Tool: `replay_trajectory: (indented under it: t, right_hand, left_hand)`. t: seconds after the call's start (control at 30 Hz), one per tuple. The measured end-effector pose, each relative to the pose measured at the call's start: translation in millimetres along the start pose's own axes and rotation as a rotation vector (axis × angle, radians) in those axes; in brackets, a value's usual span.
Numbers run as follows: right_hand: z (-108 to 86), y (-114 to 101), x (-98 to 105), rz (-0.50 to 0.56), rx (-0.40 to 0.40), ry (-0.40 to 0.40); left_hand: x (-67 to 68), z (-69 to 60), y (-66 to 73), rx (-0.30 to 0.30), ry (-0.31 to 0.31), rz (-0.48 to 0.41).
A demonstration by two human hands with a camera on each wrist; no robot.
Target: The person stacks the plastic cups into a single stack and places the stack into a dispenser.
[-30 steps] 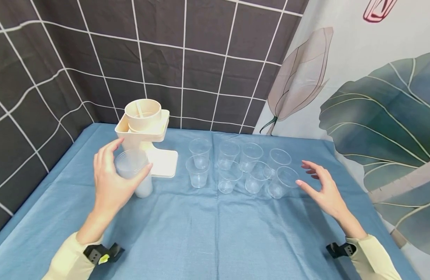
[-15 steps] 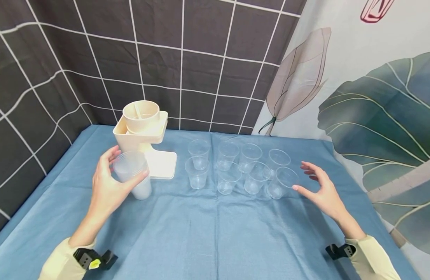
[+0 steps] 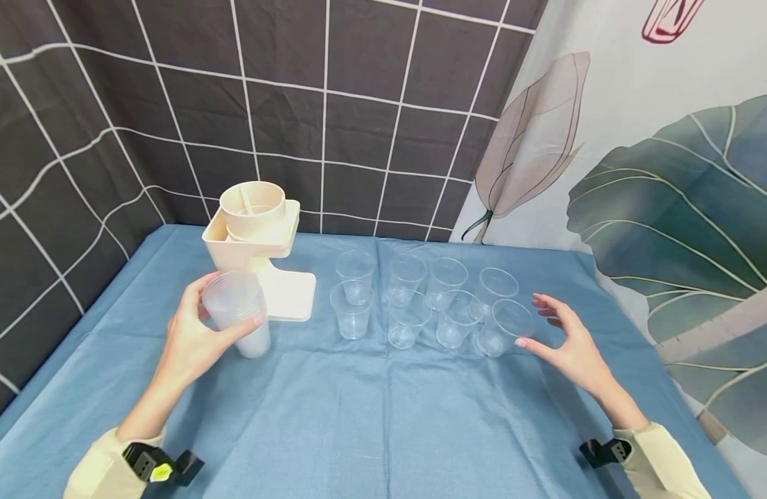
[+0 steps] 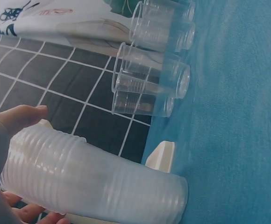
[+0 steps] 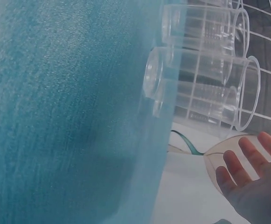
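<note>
A tall stack of nested clear plastic cups (image 3: 254, 339) stands upright on the cloth at the left. My left hand (image 3: 193, 339) curls round its upper part, fingers at the far side and thumb at the near side. In the left wrist view the ribbed rims of the stack (image 4: 93, 172) lie between thumb and fingers. Single clear plastic cups stand upright in two rows at the middle. My right hand (image 3: 573, 350) is beside the rightmost near cup (image 3: 508, 322), its fingers spread and holding nothing; whether the thumb touches the rim I cannot tell.
Behind the stack stands a cream holder (image 3: 252, 232) with a round cup on top and a flat base plate (image 3: 290, 294). Blue cloth (image 3: 383, 423) covers the table. A dark gridded curtain (image 3: 358, 125) hangs behind, a leaf-printed one (image 3: 670, 194) at the right.
My left hand's fingers have drawn in round the stack, and its wrist has dropped slightly left. My right hand has moved a little left towards the nearest cup. The cups stay put.
</note>
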State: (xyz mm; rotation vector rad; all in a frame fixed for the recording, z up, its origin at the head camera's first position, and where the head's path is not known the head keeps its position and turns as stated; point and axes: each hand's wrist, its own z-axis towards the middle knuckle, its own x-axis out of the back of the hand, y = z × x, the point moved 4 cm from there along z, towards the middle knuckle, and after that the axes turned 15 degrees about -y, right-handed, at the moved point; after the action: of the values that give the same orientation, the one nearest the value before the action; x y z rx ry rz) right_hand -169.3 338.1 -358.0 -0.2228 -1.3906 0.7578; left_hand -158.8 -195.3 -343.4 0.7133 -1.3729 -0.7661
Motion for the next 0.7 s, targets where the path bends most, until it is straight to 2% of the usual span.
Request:
replay_trajectory:
  t: [0.7]
  right_hand:
    - [-4.9, 4, -11, -0.010, -0.015, -0.066]
  left_hand:
    - [-1.5, 0.1, -5.9, -0.005, 0.002, -0.003]
